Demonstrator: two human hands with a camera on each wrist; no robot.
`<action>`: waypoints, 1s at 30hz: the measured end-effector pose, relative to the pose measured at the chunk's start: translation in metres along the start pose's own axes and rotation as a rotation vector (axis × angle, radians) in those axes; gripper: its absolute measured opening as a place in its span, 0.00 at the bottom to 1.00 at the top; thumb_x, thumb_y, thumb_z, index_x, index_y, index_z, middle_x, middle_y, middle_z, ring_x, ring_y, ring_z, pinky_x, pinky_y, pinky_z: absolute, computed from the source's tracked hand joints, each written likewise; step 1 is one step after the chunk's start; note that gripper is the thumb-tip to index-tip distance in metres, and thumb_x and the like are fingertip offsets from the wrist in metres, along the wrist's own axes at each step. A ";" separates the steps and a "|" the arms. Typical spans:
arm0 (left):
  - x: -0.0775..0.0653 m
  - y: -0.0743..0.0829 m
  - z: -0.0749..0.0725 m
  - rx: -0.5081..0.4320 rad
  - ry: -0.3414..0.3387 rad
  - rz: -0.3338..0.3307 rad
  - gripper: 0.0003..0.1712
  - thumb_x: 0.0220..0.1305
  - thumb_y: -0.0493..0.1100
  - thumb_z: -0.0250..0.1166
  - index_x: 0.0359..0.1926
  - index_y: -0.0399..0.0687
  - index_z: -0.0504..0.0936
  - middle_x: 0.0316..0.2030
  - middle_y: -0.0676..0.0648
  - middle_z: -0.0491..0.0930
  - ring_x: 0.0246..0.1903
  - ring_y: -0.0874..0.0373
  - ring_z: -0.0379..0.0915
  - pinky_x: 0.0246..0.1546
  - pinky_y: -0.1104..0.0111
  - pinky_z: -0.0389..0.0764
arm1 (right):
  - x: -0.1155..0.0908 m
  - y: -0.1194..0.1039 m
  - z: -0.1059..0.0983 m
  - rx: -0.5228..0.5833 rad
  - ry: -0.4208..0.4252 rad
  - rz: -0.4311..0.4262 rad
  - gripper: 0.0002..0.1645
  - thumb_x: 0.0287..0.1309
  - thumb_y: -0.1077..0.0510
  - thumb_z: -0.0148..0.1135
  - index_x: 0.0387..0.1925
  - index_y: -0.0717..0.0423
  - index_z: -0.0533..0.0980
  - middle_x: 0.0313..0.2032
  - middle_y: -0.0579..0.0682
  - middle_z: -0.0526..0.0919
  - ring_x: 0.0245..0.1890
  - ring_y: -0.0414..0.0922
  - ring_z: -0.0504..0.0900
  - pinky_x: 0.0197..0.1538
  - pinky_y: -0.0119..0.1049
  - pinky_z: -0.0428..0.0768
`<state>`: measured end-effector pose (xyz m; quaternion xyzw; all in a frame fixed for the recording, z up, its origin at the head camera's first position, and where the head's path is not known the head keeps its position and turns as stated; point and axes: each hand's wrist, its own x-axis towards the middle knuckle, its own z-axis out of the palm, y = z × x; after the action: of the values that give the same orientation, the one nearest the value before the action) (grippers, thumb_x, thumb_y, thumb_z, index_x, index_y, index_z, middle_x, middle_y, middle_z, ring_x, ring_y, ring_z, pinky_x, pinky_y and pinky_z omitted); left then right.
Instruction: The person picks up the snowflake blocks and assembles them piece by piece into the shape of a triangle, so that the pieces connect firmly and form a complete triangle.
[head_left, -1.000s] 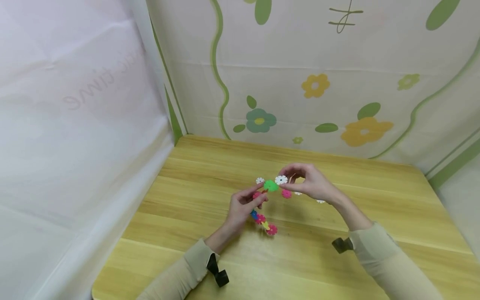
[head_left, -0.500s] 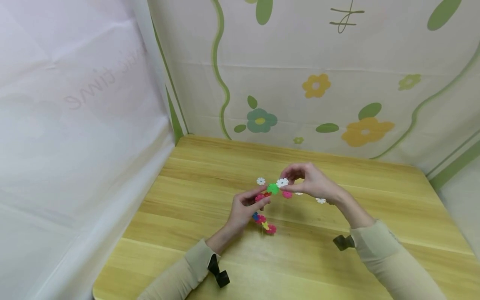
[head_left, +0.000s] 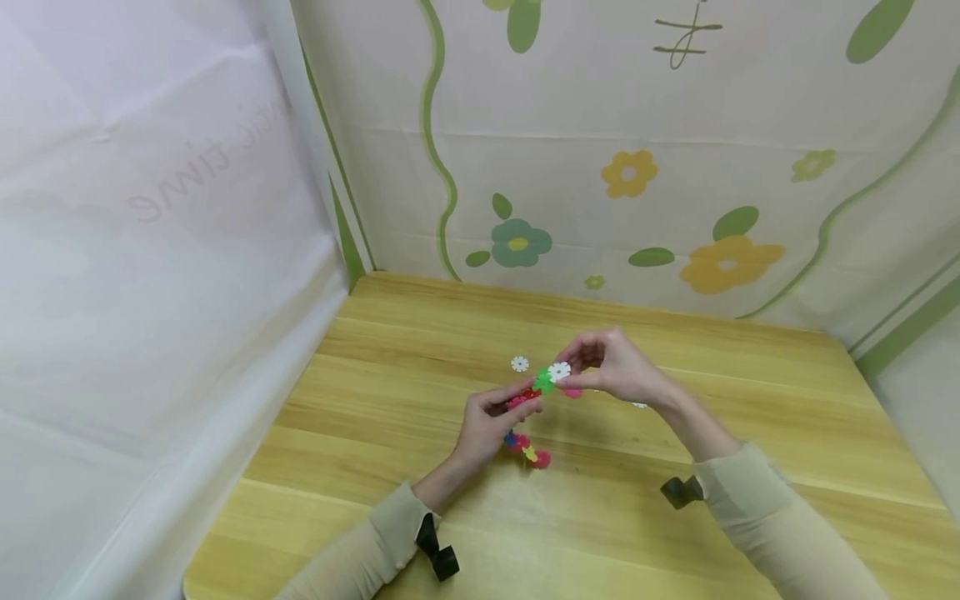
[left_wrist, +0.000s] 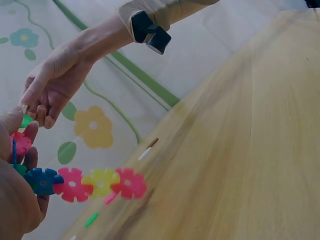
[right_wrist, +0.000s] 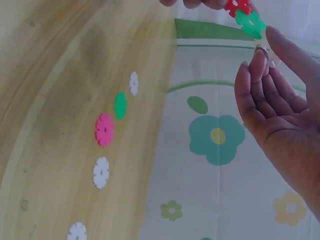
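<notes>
My left hand grips a chain of interlocked snowflake discs. Its hanging part shows a blue disc, a pink disc, a yellow disc and a pink end disc. At the chain's upper end, a red disc joins a green disc. My right hand pinches a white snowflake disc between thumb and fingers, its edge against the green disc. Whether their slots are engaged, I cannot tell. Fingers hide some discs in the left hand.
Loose discs lie in a row on the wooden table: a white disc, a green disc, a pink disc and more white discs. Printed fabric walls border the table's back and left.
My right hand has brought the white disc slightly down and left, so it overlaps the green disc more. The green disc has tilted. My left hand keeps its grip on the chain.
</notes>
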<state>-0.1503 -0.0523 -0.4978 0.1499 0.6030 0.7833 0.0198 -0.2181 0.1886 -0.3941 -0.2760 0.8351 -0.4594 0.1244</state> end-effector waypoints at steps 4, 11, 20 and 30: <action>-0.001 0.000 0.000 -0.014 0.020 0.036 0.23 0.76 0.36 0.71 0.66 0.29 0.83 0.50 0.21 0.87 0.44 0.66 0.91 0.44 0.76 0.89 | 0.002 0.001 0.005 0.020 0.022 -0.004 0.15 0.59 0.66 0.81 0.47 0.65 0.87 0.37 0.56 0.90 0.33 0.40 0.86 0.39 0.30 0.87; 0.000 -0.002 -0.003 -0.107 -0.013 0.087 0.25 0.76 0.35 0.70 0.65 0.19 0.78 0.43 0.55 0.95 0.39 0.66 0.91 0.37 0.68 0.94 | 0.004 0.001 0.008 0.040 0.015 0.014 0.14 0.60 0.66 0.81 0.47 0.66 0.87 0.37 0.56 0.91 0.32 0.40 0.86 0.38 0.30 0.87; -0.001 -0.004 -0.003 -0.124 -0.030 0.052 0.26 0.75 0.35 0.70 0.64 0.17 0.77 0.42 0.62 0.94 0.40 0.66 0.91 0.35 0.68 0.93 | 0.006 0.005 0.010 0.059 -0.034 0.022 0.15 0.61 0.66 0.80 0.47 0.69 0.86 0.38 0.59 0.92 0.34 0.39 0.88 0.39 0.32 0.90; 0.009 0.002 -0.009 -0.192 0.039 -0.172 0.33 0.86 0.56 0.59 0.69 0.30 0.80 0.39 0.52 0.94 0.36 0.61 0.92 0.47 0.65 0.94 | 0.012 0.011 0.018 0.131 0.079 0.105 0.15 0.66 0.63 0.77 0.50 0.67 0.85 0.42 0.56 0.90 0.39 0.41 0.89 0.44 0.30 0.90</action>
<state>-0.1610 -0.0593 -0.4955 0.0797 0.5362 0.8356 0.0893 -0.2231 0.1735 -0.4126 -0.2050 0.8207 -0.5165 0.1332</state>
